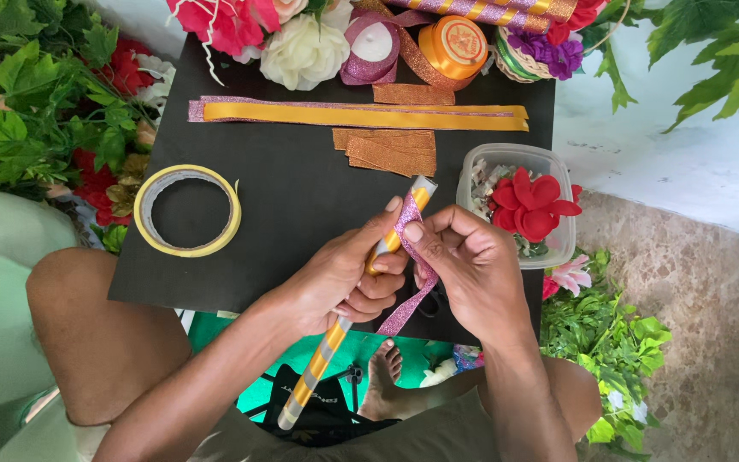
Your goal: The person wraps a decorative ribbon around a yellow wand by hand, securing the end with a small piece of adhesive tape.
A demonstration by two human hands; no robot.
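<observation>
The left hand (335,287) was closed around a long stick striped in yellow and silver (344,316), gripping it near the middle, a hold that kept the upper end steady over the black board (301,205) while the lower end ran down past the lap. The right hand (464,265) was pinched shut, thumb and forefinger pressing a strip of pink glitter ribbon (410,257) against the stick just below its top; the ribbon's loose tail hung down between the two hands (apparently laid slantwise so it would wrap in a spiral).

Taking the black board as the landmark: on its left part lay a roll of yellow tape (187,210), flat and within reach. Along its far part ran a long yellow strip edged in pink glitter (361,114), with a stack of cut orange glitter pieces (391,150) just nearer. At its far edge stood a round orange container with a patterned lid (453,44) and a spool of pink ribbon (372,43), beside artificial flowers. At its right edge sat a clear plastic tub (549,162) holding a red fabric flower (530,204). Green artificial leaves (36,111) bordered the board's left side.
</observation>
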